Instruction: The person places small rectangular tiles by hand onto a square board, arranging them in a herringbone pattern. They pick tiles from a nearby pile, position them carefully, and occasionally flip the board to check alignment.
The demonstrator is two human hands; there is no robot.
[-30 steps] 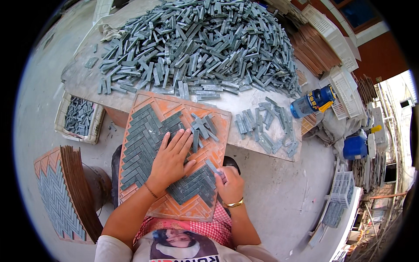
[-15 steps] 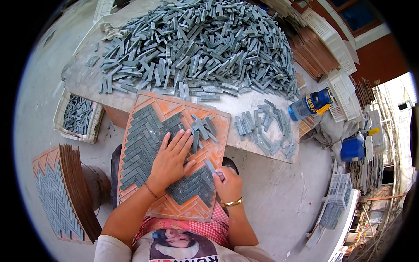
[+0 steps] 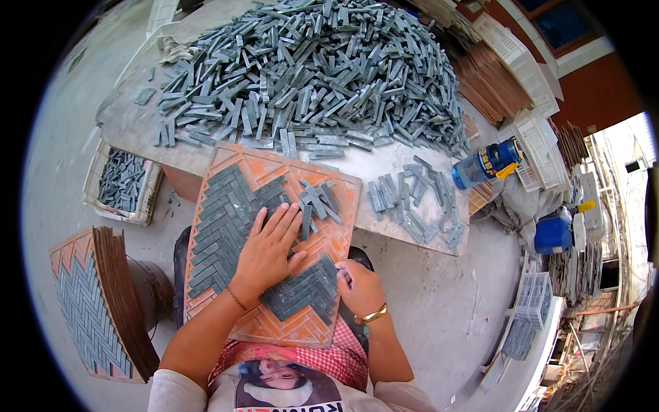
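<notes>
Tiles (image 3: 220,199), slim and grey-green, lie in herringbone rows on an orange tray (image 3: 271,331) reaching from a seated person's lap to the edge of the worktop (image 3: 130,123). At left, on the near side, stands a stack (image 3: 123,302) of brown boards, its outer face set with paler tiles; beyond it, a white crate (image 3: 152,196) holds more pieces. On the tray, the left hand (image 3: 271,244) rests palm down and flat, fingers straight and slightly parted, pointing to the far side, with nothing in its grasp. Just right of its fingertips sits a small heap (image 3: 319,200) of loose tiles, crossed over one another, several with long axes slanting from far left to near right. Past the tray, a large pile (image 3: 316,75) covers the worktop's far side. The left hand is the nearer to the heap; from the right hand (image 3: 360,285) the heap lies to the far left, across bare orange grooves. That right hand curls at the tray's right edge, thumb and fingers drawn nearly together beside the near block of set tiles; whether one is pinched inside cannot be told. Farther right, a scatter (image 3: 414,225) of tiles lies near a blue bottle (image 3: 480,165).
</notes>
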